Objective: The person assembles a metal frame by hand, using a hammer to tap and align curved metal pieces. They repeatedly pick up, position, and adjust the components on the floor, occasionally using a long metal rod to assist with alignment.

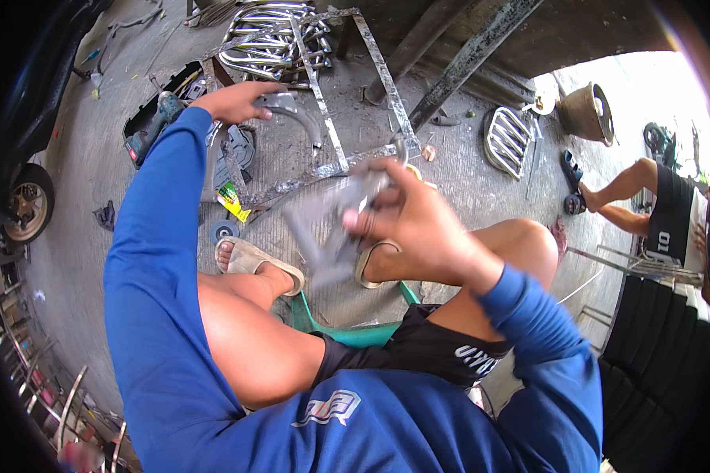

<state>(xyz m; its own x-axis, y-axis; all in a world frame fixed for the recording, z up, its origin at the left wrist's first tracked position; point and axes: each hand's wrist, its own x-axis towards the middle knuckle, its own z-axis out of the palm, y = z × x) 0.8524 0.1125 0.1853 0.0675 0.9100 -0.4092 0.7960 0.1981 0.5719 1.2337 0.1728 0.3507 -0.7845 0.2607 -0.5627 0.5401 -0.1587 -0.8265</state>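
Observation:
My left hand (238,102) is stretched out to the far left, fingers and thumb closed on the flat end of a curved grey metal piece (301,120). That piece bends down beside a paint-spattered metal frame (320,87) on the floor. Over my feet, my right hand (414,221) grips a grey metal bracket (319,236) with angular arms. The bracket is smeared by motion, so its exact shape is unclear. Left of the frame lie a teal cordless drill (166,110), a grey power tool (239,150) and a yellow-green packet (233,201).
Bent shiny metal tubes (272,43) are piled at the back. A tubular rack (507,142) lies by slanted posts (473,59), with a bucket (585,114) beyond. Another person (663,201) sits at right. A motorcycle wheel (30,203) stands at left; a green stool (355,334) is beneath me.

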